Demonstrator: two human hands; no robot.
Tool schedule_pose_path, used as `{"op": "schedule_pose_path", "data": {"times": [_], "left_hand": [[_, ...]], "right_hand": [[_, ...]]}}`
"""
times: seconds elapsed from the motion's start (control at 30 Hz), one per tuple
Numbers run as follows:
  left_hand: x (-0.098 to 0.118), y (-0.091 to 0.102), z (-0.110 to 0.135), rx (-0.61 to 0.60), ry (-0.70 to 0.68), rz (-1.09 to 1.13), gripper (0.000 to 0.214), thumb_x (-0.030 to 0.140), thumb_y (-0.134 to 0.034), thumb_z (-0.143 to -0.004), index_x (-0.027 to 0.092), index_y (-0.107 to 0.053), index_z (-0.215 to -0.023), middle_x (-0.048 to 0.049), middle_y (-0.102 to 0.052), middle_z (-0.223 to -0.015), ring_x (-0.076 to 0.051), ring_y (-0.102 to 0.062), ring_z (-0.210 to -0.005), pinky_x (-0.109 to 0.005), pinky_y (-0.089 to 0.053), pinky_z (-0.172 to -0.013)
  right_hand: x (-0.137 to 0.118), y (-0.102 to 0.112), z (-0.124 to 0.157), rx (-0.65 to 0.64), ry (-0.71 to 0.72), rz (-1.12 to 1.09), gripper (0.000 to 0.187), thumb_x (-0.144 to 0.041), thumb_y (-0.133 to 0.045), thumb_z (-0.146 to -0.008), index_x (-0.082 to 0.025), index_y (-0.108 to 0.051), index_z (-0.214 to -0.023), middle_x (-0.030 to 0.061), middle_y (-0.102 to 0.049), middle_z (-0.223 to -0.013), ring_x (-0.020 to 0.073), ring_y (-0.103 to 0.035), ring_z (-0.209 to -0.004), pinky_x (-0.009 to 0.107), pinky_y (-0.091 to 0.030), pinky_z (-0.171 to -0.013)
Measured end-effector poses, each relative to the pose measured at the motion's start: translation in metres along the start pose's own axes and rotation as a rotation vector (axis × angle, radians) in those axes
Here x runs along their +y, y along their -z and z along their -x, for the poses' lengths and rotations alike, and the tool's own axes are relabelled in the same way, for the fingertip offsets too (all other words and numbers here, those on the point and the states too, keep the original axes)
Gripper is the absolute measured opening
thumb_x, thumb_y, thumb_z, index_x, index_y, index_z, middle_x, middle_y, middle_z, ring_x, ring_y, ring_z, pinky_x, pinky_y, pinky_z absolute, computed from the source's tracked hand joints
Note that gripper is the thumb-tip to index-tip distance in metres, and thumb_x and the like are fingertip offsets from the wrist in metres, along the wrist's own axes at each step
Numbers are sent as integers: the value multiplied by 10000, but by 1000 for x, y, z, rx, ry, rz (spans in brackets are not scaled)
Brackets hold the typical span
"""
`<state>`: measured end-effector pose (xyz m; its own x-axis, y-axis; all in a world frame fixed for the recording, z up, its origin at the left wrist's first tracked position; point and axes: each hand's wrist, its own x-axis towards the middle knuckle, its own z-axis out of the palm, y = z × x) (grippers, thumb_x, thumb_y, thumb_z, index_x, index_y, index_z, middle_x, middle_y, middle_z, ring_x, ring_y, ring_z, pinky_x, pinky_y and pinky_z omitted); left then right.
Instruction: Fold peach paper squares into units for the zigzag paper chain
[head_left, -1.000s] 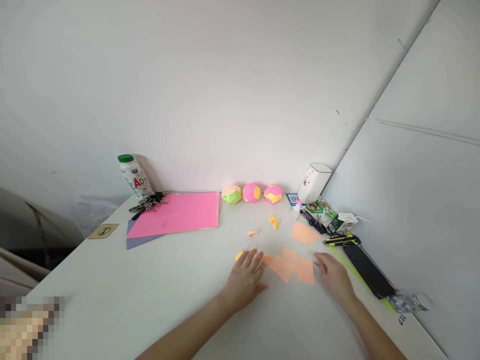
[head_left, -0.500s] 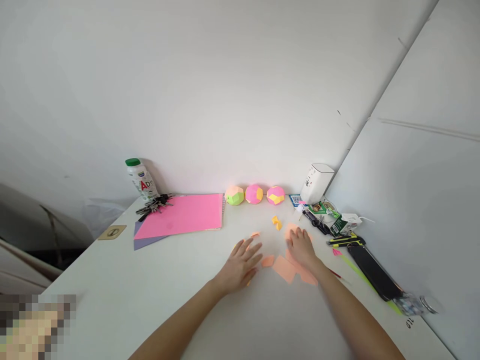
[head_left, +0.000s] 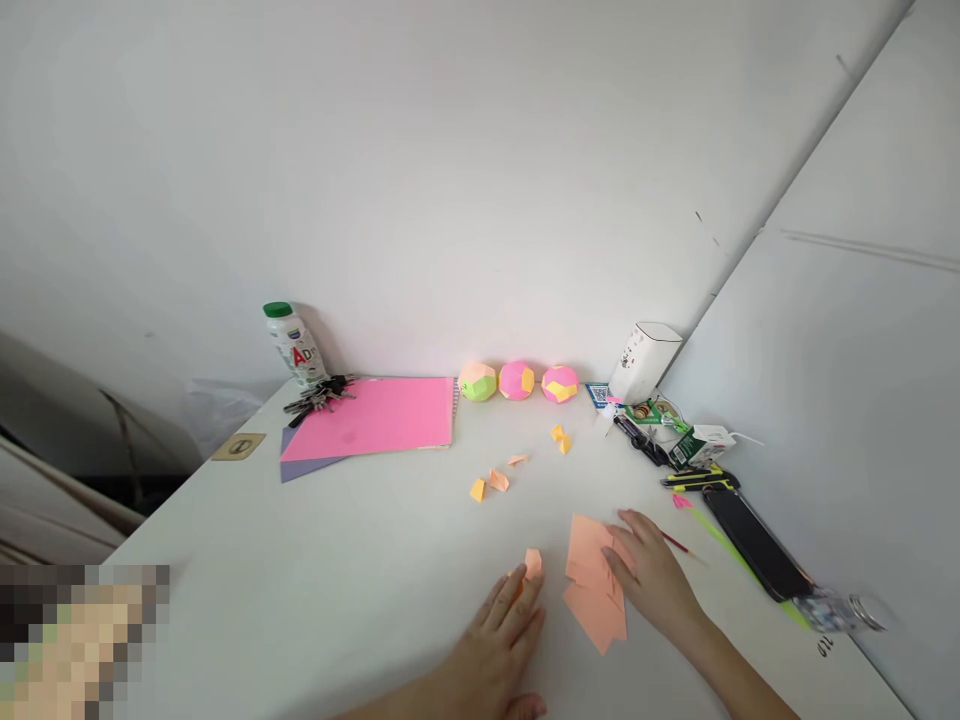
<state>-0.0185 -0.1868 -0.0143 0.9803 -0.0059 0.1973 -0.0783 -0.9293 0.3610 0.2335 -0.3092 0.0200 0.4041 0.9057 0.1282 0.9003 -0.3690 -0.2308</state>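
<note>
Partly beneath the spread right hand (head_left: 654, 572), overlapping peach sheets (head_left: 589, 555) are lying lengthwise near-to-far, one corner pointing nearward. Well apart, the left hand (head_left: 499, 640) is touching a small peach piece (head_left: 533, 560), fingers extended. Against the pale wall (head_left: 450, 200), three paper balls (head_left: 515, 381) are lining the white table (head_left: 360, 560).

The right hand (head_left: 649, 570) is drawing closer in, and the peach papers (head_left: 592, 560), spread out before, are now lying gathered in one overlapping cluster beside and under its fingers. The left hand (head_left: 502, 630) is also sitting closer in, now overlapping a small folded piece (head_left: 533, 562), and is uncovering a yellow scrap (head_left: 478, 490) and a peach scrap (head_left: 499, 481).
</note>
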Motion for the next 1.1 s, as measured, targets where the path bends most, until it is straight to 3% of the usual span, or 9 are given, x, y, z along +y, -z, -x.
{"op": "schedule_pose_path", "data": {"times": [0.2, 0.3, 0.37, 0.47, 0.57, 0.63, 0.8, 0.93, 1.1], "left_hand": [[14, -8, -11, -35, 55, 4, 652, 526, -406, -847, 117, -351, -1351, -156, -241, -1475, -381, -301, -1292, -524, -330, -1005], [18, -14, -11, 1, 10, 16, 656, 513, -425, -841, 88, -358, -1337, -191, -306, -1440, -365, -279, -1310, -487, -351, -1005], [17, -10, -13, 28, -38, 10, 567, 363, -419, -863, 69, -340, -1341, -181, -323, -1435, -330, -235, -1338, -463, -331, -1033], [4, 6, -22, 72, -55, -43, 450, 199, -370, -867, 141, -396, -1313, -94, -383, -1417, -289, -172, -1366, -510, -200, -1096], [-22, 21, -30, 98, 56, -96, 432, 347, -365, -895, 169, -447, -1281, -96, -455, -1362, -303, -217, -1351, -551, -176, -1090], [-43, 26, -31, 108, 116, -135, 499, 451, -359, -887, 183, -430, -1302, -88, -428, -1386, -326, -177, -1359, -588, -153, -1078], [-93, 27, -24, 194, 274, -275, 475, 415, -331, -907, 206, -416, -1325, -75, -332, -1449, -332, -129, -1368, -589, -110, -1080], [-122, 24, -22, 316, 466, -296, 541, 417, -392, -879, 158, -365, -1354, -149, -228, -1480, -360, -129, -1363, -566, -194, -1058], [-143, 20, -26, 469, 591, -242, 671, 401, -479, -822, 65, -272, -1365, -239, -230, -1451, -371, -167, -1351, -548, -240, -1046]], "right_hand": [[1, -37, 27, -127, 45, -19, 592, -454, -397, -893, -96, -378, -1365, 178, -221, -1475, 354, -170, -1354, 553, -290, -1048], [-17, -49, 43, -95, 123, -63, 569, -399, -401, -901, -88, -355, -1376, 193, -201, -1477, 352, -170, -1355, 561, -276, -1053], [-24, -49, 42, -84, 162, -120, 510, -374, -406, -904, -118, -408, -1345, 174, -236, -1471, 332, -207, -1349, 534, -292, -1057], [-22, -41, 13, -34, 102, -207, 393, -358, -379, -917, -164, -529, -1225, 135, -299, -1446, 283, -272, -1331, 467, -335, -1050], [-14, -37, -47, 52, 24, -227, 381, -351, -400, -895, -143, -551, -1177, 164, -383, -1380, 290, -342, -1286, 474, -322, -1046], [-11, -39, -93, 70, 11, -201, 413, -348, -446, -871, -130, -524, -1213, 161, -338, -1411, 294, -267, -1322, 459, -255, -1079], [-23, -52, -178, 50, -46, -249, 451, -372, -390, -896, -141, -462, -1277, 126, -308, -1438, 297, -199, -1344, 486, -198, -1081], [-65, -71, -196, 40, 76, -315, 338, -317, -377, -912, -165, -581, -1136, 109, -483, -1303, 260, -349, -1265, 446, -240, -1067], [-146, -93, -179, -14, 299, -409, 285, -237, -371, -922, -183, -648, -962, 81, -590, -1135, 203, -463, -1145, 377, -296, -1040]]}}
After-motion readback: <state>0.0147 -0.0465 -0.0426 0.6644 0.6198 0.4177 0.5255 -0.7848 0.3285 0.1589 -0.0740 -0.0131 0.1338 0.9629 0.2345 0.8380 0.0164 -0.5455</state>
